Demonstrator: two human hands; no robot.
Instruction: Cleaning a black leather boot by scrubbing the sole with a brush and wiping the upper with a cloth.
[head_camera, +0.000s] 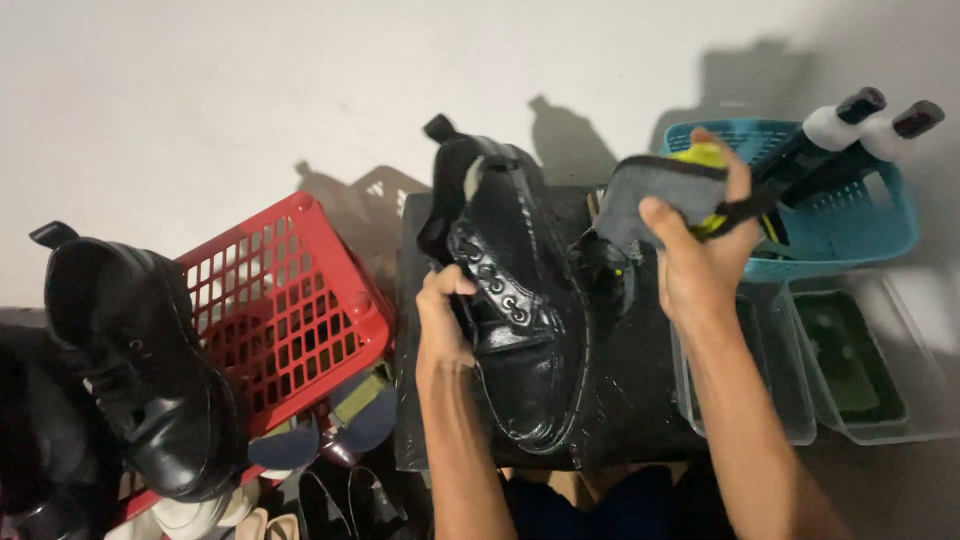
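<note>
Boot on mat; basket left of it; bottles in basket at right; tubs below.

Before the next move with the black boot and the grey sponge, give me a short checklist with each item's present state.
1. Left hand grips the black boot by its lace side: ok.
2. Right hand holds the grey sponge, fingers wrapped over it: ok.
3. Sponge touching the boot: not ok, it is beside the upper, apart.
4. Boot sits over the black mat: ok.
5. Bottles upright in the blue basket: not ok, they lean.
6. Sponge wet or loaded with polish: cannot tell.
</note>
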